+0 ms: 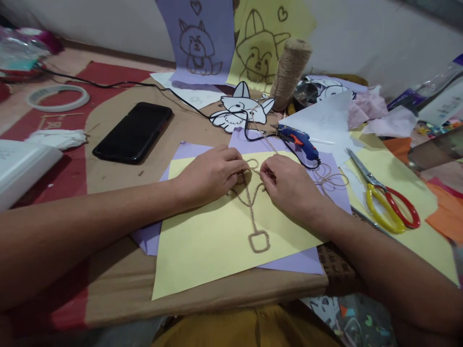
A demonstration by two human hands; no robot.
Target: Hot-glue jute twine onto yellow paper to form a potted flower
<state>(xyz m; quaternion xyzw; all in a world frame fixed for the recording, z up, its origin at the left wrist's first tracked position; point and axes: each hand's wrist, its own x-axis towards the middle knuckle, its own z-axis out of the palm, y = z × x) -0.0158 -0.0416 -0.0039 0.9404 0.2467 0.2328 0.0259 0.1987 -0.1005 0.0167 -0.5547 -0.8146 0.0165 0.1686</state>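
A yellow sheet of paper (202,246) lies over purple paper (296,262) in front of me. On it, brown twine forms a shape (252,217): a small square at the bottom, a stem, curved side branches and loops near the top. My left hand (217,173) rests on the sheet's upper part, its fingertips pinching the twine (254,170) by the loops. Just to the right, my right hand (285,180) pinches the same strand. Loose twine (329,178) coils past my right wrist. A blue glue gun (298,140) lies behind my right hand.
A black phone (133,132) and a roll of tape (58,98) lie to the left. Scissors (385,193) with yellow and red handles are on the right. A twine spool (291,72) stands behind, near a fox cutout (242,108). A black cord (126,83) crosses the table.
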